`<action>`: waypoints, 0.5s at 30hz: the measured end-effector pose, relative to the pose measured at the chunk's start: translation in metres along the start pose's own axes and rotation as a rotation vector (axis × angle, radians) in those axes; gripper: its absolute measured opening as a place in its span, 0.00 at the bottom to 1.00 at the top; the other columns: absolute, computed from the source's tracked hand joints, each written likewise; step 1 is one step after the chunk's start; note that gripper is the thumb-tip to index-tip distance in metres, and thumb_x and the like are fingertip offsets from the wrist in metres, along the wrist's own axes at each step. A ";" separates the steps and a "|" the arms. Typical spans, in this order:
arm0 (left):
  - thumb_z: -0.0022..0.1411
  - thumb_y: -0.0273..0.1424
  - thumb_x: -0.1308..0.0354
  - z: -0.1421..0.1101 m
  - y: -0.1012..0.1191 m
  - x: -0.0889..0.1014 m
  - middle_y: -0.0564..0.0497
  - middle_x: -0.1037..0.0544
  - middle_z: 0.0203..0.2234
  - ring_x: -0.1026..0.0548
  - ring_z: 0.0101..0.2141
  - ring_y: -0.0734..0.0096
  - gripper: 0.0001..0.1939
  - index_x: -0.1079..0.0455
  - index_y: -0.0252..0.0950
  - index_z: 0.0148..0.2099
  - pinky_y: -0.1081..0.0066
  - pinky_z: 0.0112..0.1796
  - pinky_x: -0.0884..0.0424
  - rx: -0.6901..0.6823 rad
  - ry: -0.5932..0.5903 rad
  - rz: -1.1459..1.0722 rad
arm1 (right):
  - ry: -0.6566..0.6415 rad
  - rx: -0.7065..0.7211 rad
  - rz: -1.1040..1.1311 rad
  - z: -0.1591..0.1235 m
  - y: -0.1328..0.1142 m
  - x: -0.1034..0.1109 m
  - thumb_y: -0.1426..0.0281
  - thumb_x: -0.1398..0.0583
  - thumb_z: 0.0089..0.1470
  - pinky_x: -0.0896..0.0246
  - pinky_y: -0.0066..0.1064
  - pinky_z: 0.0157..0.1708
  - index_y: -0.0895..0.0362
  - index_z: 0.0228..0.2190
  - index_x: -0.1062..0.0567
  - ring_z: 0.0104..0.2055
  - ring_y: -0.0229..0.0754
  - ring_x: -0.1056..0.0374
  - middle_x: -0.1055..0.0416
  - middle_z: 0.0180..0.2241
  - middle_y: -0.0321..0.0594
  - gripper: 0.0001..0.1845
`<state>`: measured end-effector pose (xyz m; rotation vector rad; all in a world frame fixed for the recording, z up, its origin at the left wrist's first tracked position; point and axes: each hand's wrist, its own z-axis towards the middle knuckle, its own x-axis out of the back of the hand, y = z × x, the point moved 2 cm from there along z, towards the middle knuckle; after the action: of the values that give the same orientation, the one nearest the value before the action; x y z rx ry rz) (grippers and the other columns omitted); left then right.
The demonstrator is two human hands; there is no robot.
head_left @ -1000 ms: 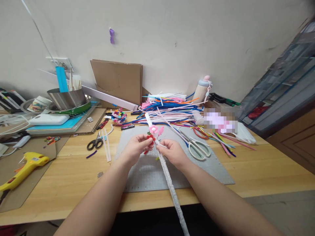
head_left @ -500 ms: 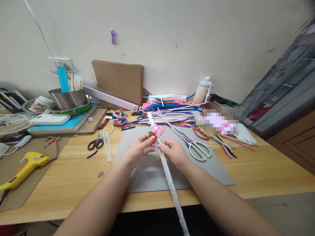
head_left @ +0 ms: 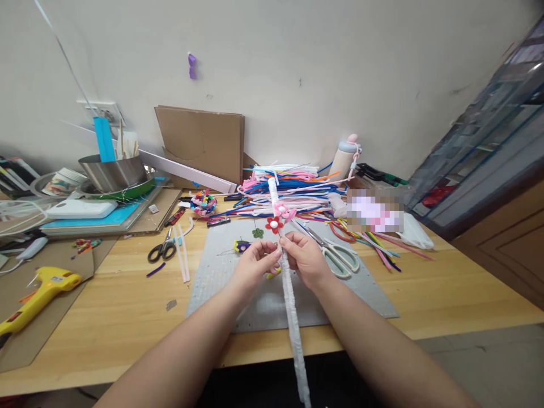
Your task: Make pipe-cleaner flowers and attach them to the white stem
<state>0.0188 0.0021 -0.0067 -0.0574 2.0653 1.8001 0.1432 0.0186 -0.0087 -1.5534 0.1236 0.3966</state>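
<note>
A long white-wrapped stick [head_left: 291, 309] runs from the lower edge up between my hands, its white tip beyond them. A red flower [head_left: 274, 225] with a white centre and a pink flower [head_left: 284, 211] sit against it, just above my fingers. My right hand [head_left: 305, 259] is closed round the stick below the flowers. My left hand [head_left: 260, 265] pinches at the same spot from the left; its fingertips partly hide what lies there. A green flower [head_left: 257, 233] and a purple-and-yellow flower [head_left: 241, 246] lie on the grey cutting mat [head_left: 212, 294].
Large scissors [head_left: 342, 260] lie on the mat's right side, small black scissors [head_left: 161, 251] left of it. A yellow glue gun [head_left: 51, 283] is at far left. Behind are bundled pipe cleaners [head_left: 289, 190], a bottle [head_left: 346, 158] and cardboard [head_left: 202, 141].
The red flower now rests against the stick beside the pink one. My left hand has moved from the flower to just below it, uncovering the green and purple flowers on the mat.
</note>
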 end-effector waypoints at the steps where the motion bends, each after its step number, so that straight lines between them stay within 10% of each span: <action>1: 0.47 0.37 0.36 -0.001 0.004 -0.003 0.54 0.32 0.26 0.32 0.25 0.78 0.16 0.35 0.34 0.35 0.75 0.27 0.35 -0.011 0.003 0.004 | 0.021 0.012 0.044 0.001 -0.004 -0.001 0.60 0.37 0.43 0.68 0.21 0.11 0.57 0.22 0.36 0.11 0.26 0.59 0.49 0.10 0.23 0.16; 15: 0.48 0.34 0.36 -0.025 0.048 -0.011 0.55 0.32 0.21 0.36 0.19 0.83 0.14 0.29 0.33 0.37 0.79 0.22 0.40 0.091 -0.118 -0.111 | 0.137 0.026 0.153 -0.033 -0.010 -0.050 0.59 0.39 0.46 0.59 0.21 0.13 0.57 0.27 0.31 0.14 0.29 0.48 0.41 0.14 0.29 0.14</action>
<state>0.0080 -0.0157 0.0446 -0.0389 2.0170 1.6036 0.1054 -0.0222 0.0159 -1.5499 0.3539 0.4069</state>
